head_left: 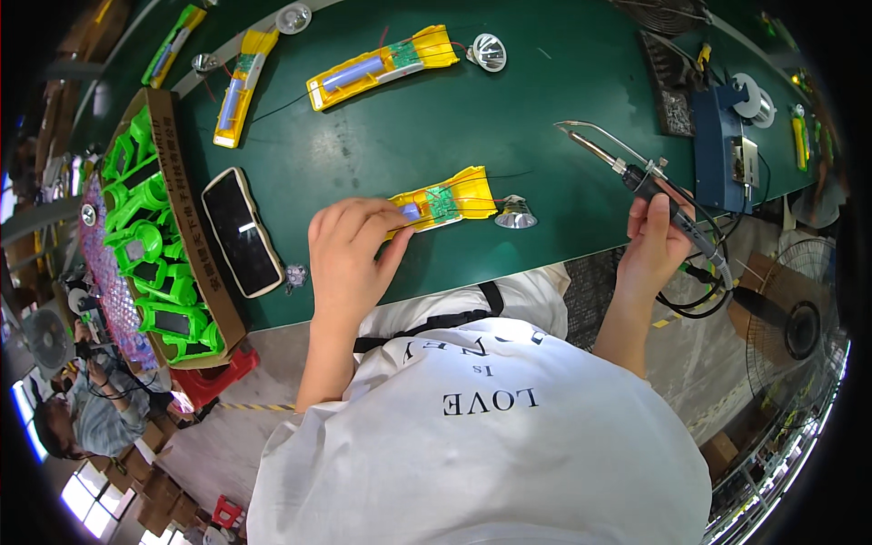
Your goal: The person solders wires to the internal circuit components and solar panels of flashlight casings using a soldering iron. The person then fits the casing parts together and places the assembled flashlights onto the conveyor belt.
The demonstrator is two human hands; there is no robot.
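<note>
On the green bench, my left hand [356, 245] grips the left end of an open yellow flashlight housing [470, 194], its fingers covering part of it. A green circuit board [443, 203] and thin red and black wires show inside the housing. Beside its right end lies a silvery cone-shaped reflector [516, 213]. My right hand [656, 243] is closed around the dark handle of a soldering iron [652, 185]. A thin metal tube runs alongside the iron's shaft, and its tip points up and left, apart from the housing.
Further back lie more yellow housings [363, 74] with blue cells and reflectors [489, 53]. To the left are a phone [242, 232] and a cardboard box [195, 227] of green plastic parts [168, 263]. A blue machine with a spool [718, 136] stands right. A fan [801, 329] is at lower right.
</note>
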